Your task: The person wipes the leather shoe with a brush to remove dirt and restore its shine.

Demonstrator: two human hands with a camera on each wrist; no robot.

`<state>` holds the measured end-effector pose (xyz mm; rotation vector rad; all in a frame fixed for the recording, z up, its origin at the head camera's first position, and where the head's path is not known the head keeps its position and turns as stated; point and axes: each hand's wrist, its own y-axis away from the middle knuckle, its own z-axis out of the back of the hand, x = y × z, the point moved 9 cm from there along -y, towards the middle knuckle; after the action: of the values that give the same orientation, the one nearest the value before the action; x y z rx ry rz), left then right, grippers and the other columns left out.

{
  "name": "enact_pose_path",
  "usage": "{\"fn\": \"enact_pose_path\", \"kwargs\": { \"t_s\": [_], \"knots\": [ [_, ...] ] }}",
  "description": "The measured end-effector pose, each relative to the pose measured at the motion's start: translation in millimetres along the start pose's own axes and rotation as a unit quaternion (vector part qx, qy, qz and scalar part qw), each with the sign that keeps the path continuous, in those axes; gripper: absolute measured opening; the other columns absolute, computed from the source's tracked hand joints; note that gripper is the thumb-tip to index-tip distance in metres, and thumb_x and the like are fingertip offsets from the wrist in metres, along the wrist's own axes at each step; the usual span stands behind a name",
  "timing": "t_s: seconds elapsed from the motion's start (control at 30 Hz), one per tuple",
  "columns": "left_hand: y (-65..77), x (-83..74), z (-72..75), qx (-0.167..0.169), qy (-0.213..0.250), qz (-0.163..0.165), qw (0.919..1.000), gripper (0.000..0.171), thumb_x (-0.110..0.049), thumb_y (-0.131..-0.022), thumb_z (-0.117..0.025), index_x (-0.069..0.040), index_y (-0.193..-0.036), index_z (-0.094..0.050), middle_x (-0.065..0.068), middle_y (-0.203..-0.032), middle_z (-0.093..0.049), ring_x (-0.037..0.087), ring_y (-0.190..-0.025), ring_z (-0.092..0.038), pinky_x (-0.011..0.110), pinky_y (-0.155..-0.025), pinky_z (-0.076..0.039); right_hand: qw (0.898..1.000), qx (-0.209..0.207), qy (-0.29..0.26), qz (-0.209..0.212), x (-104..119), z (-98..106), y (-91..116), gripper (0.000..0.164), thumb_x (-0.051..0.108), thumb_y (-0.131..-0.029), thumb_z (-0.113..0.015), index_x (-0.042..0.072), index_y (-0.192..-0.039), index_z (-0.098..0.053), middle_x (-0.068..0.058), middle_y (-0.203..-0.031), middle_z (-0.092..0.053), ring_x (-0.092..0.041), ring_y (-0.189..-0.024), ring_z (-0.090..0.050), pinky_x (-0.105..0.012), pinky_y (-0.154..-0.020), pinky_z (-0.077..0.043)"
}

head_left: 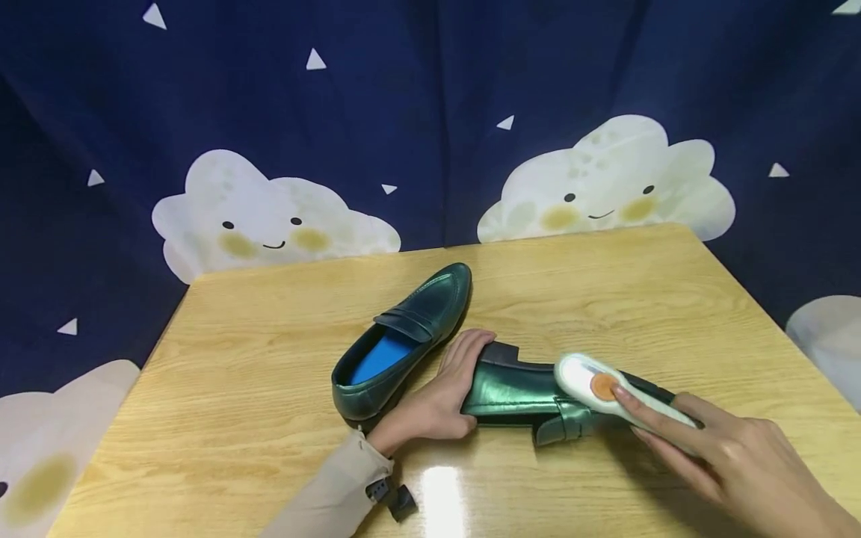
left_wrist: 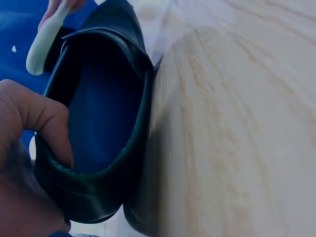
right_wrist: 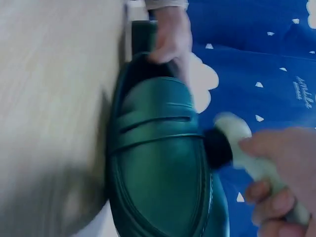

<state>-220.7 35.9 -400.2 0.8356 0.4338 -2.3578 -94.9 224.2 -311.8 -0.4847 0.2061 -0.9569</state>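
A dark green loafer [head_left: 514,392] lies on its side on the wooden table, its sole turned away and its opening towards the near edge. My left hand [head_left: 444,396] grips it by the heel, the thumb inside the opening in the left wrist view. In my right hand [head_left: 733,452] is a white-handled brush [head_left: 581,377] with an orange button; the index finger lies by the button. Dark bristles [right_wrist: 217,148] meet the loafer's upper side in the right wrist view. The second green loafer [head_left: 430,306], with a blue insole, stands upright left of the gripped one.
The light wooden table [head_left: 255,359] reaches back to a dark blue curtain [head_left: 377,97] printed with clouds and white triangles. A small black piece [head_left: 402,502] hangs at the left sleeve's cuff, close to the table top.
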Motion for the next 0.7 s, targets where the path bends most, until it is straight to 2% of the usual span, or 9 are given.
{"fn": "enact_pose_path", "kwargs": {
  "t_s": [0.13, 0.2, 0.23, 0.37, 0.53, 0.6, 0.7],
  "knots": [
    [0.8, -0.2, -0.6, -0.002, -0.001, -0.003, 1.0, 0.114, 0.009, -0.055, -0.068, -0.009, -0.151, -0.01, 0.008, -0.156, -0.008, 0.022, -0.146, 0.0, 0.045, -0.116, -0.01, 0.998, 0.036, -0.032, 0.028, 11.4, -8.1, 5.8, 0.039, 0.045, -0.098, -0.05, 0.029, -0.132, -0.061, 0.021, -0.076, -0.032, 0.01, -0.056, -0.021, -0.01, -0.045, -0.02],
    [0.8, -0.5, 0.2, -0.005, 0.003, -0.002, 1.0, 0.113, 0.009, -0.055, -0.067, -0.008, -0.151, -0.01, 0.008, -0.156, -0.008, 0.022, -0.146, -0.001, 0.045, -0.116, -0.01, 0.998, 0.033, -0.042, 0.028, 12.0, -7.1, 7.8, 0.039, 0.044, -0.097, -0.051, 0.028, -0.131, -0.062, 0.022, -0.077, -0.031, 0.01, -0.056, -0.021, -0.008, -0.046, -0.018],
    [0.5, -0.4, 0.8, -0.008, 0.006, -0.001, 1.0, 0.113, 0.009, -0.055, -0.067, -0.008, -0.151, -0.01, 0.008, -0.156, -0.008, 0.022, -0.146, -0.001, 0.045, -0.116, -0.01, 0.999, 0.027, -0.032, 0.019, 9.8, -5.4, 8.2, 0.039, 0.046, -0.097, -0.05, 0.03, -0.131, -0.061, 0.021, -0.077, -0.032, 0.01, -0.056, -0.02, -0.009, -0.046, -0.018],
    [0.2, 0.6, 1.0, -0.005, 0.009, 0.008, 0.9999, 0.112, 0.009, -0.056, -0.068, -0.008, -0.151, -0.01, 0.007, -0.157, -0.008, 0.019, -0.145, 0.0, 0.045, -0.115, -0.013, 1.0, -0.018, 0.006, -0.003, 0.9, 1.3, 13.0, 0.05, 0.052, -0.101, -0.029, 0.03, -0.128, -0.065, 0.017, -0.074, -0.032, 0.007, -0.055, -0.017, -0.012, -0.042, -0.016],
    [-0.8, -0.4, 1.3, -0.003, 0.004, 0.001, 1.0, 0.112, 0.009, -0.055, -0.068, -0.007, -0.15, -0.012, 0.008, -0.156, -0.01, 0.02, -0.145, -0.002, 0.044, -0.115, -0.013, 0.998, -0.009, -0.039, 0.042, 14.6, -6.3, 22.1, 0.044, 0.045, -0.103, -0.035, 0.025, -0.125, -0.067, 0.02, -0.075, -0.029, 0.011, -0.056, -0.016, -0.007, -0.045, -0.016],
    [-1.4, -0.7, 2.5, -0.006, 0.009, -0.001, 0.9999, 0.112, 0.01, -0.055, -0.068, -0.007, -0.15, -0.012, 0.008, -0.156, -0.011, 0.019, -0.145, -0.004, 0.043, -0.115, -0.013, 0.998, -0.017, -0.043, 0.034, 13.0, -4.4, 22.6, 0.044, 0.045, -0.102, -0.036, 0.023, -0.123, -0.068, 0.019, -0.075, -0.03, 0.011, -0.056, -0.018, -0.007, -0.046, -0.017],
    [-1.7, -0.4, 3.2, -0.008, 0.011, 0.0, 0.9999, 0.112, 0.01, -0.055, -0.068, -0.009, -0.15, -0.013, 0.007, -0.155, -0.012, 0.017, -0.144, -0.006, 0.042, -0.115, -0.016, 0.999, -0.036, -0.018, 0.004, 4.3, 0.5, 22.6, 0.048, 0.049, -0.102, -0.034, 0.023, -0.121, -0.069, 0.017, -0.073, -0.032, 0.009, -0.055, -0.019, -0.009, -0.044, -0.018]
  ]
}}
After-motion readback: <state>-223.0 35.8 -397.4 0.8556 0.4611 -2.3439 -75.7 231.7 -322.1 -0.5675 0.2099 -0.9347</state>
